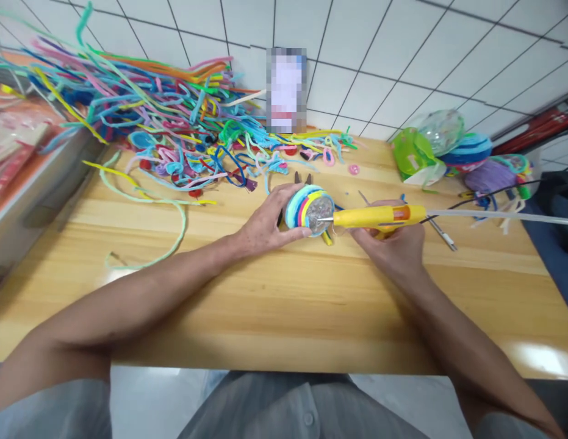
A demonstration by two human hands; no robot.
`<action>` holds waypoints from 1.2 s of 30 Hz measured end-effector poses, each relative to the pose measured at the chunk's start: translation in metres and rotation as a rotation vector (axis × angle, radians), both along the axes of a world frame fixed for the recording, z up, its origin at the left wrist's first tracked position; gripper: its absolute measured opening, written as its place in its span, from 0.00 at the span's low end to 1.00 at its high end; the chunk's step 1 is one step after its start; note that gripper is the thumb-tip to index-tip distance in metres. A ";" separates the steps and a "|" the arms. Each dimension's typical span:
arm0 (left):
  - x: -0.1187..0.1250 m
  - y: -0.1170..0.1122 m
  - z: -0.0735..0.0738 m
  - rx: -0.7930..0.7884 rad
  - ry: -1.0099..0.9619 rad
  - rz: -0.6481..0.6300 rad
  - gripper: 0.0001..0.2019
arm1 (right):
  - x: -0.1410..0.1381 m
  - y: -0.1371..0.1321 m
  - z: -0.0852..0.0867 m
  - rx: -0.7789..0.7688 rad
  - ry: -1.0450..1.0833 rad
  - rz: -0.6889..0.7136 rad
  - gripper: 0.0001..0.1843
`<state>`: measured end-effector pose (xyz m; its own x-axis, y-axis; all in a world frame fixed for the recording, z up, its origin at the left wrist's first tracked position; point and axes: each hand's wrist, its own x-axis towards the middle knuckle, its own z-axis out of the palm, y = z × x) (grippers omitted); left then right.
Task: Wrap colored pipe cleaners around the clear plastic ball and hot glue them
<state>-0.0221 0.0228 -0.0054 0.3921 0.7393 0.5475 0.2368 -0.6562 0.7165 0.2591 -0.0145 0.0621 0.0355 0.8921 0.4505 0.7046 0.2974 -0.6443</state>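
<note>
My left hand [277, 213] is closed around a small round object wrapped in coloured pipe cleaners [298, 206], with bands of light green, blue, pink and yellow. Its greyish, clear-looking round end [321, 212] faces right. In my right hand [396, 244] is a yellow hot glue gun [370, 216], with a long translucent glue stick [498, 215] running out of its back. The metal nozzle points left and is at the round end; whether it touches cannot be told. Dark plier-like tips [303, 178] show just behind the wrapped object.
A tangled heap of pipe cleaners [174, 116] lies along the back left. A phone [287, 91] leans on the tiled wall. At the back right are a green packet [414, 155] and purple yarn-like bundle [489, 180]. A box [50, 183] stands left; a pen-like tool [443, 235] lies right.
</note>
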 end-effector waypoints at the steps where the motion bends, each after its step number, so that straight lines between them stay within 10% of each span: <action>1: 0.000 0.001 0.000 0.006 0.002 -0.001 0.44 | 0.000 -0.001 0.000 0.029 -0.046 -0.001 0.17; 36: 0.002 -0.001 0.008 -0.050 0.007 -0.009 0.44 | 0.005 0.012 0.017 0.087 -0.519 -0.053 0.11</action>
